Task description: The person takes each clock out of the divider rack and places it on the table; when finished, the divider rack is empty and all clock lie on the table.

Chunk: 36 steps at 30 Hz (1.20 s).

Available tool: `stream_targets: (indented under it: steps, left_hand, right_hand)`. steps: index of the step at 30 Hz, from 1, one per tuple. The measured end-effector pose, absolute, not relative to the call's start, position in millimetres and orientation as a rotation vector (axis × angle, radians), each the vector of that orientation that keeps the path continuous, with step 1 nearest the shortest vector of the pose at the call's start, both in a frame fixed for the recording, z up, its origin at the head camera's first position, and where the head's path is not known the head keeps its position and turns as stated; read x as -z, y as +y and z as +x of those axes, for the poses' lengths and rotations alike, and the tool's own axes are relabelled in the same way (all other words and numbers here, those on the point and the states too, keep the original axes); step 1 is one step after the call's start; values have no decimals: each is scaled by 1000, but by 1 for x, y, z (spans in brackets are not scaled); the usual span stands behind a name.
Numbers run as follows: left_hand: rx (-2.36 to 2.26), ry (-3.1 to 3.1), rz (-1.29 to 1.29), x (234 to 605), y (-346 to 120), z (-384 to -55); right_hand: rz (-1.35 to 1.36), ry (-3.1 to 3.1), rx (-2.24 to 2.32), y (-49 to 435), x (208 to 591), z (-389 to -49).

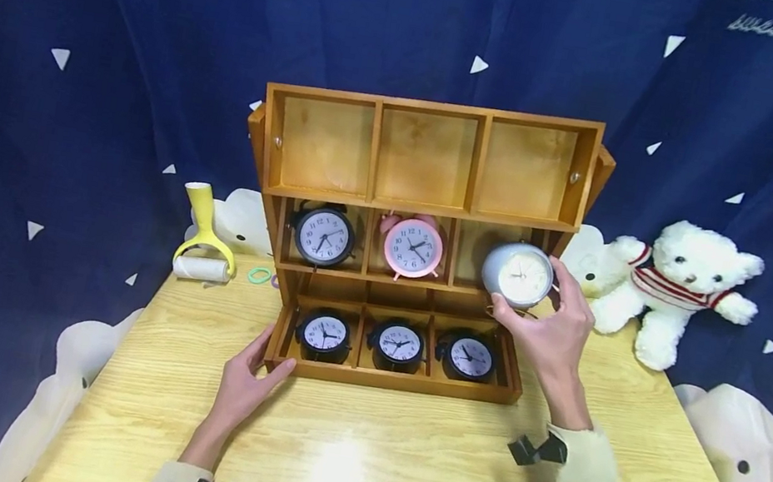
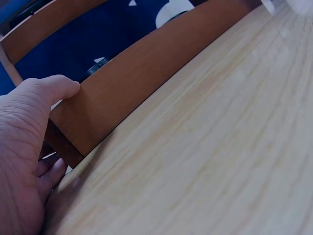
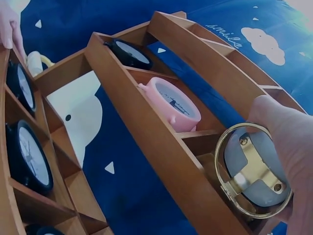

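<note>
My right hand (image 1: 558, 327) pinches a rounded grey-blue alarm clock (image 1: 519, 275) between thumb and fingers, at the right compartment of the middle tier. In the right wrist view, a gold ring and bracket (image 3: 249, 171) show on its underside. My left hand (image 1: 243, 387) holds the lower left corner of the wooden tiered shelf (image 1: 394, 381), thumb over the front board and fingers round the side. Left of the grey-blue clock, a pink alarm clock (image 1: 413, 248) and a black alarm clock (image 1: 323, 236) stand in the middle tier. Three black clocks (image 1: 397, 344) occupy the bottom tier.
The shelf's top tier (image 1: 426, 159) has three bare compartments. On the table (image 1: 355, 438), a yellow-handled lint roller (image 1: 205, 238) and a green ring (image 1: 259, 276) lie left of the shelf. A white teddy bear (image 1: 683, 288) sits to the right. A blue curtain (image 1: 418, 44) hangs behind.
</note>
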<state>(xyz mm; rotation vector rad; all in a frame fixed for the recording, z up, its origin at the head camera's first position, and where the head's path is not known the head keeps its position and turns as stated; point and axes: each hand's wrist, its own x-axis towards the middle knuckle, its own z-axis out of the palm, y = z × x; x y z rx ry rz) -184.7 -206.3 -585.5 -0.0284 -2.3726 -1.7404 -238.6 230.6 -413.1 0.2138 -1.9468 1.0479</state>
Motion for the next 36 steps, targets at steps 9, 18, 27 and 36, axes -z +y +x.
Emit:
stream_targets:
  steps: [9,18,27,36]
  left_hand:
    - [1792,-2384,5,579,-206,-183]
    - [1775,-2403,-21,546,-198,-169]
    - [1757,-2365,-6,584,-207,-183]
    - [1761,-2376,-13,573,-204,-179]
  right_hand:
    - [175,-1914,-1044,244,419,-223]
    - [112,-1876,-1031,271,426,-208]
    - [7,-1885,-1041,297,430,-207]
    - [-112,-1960,-1053,320,448,-224]
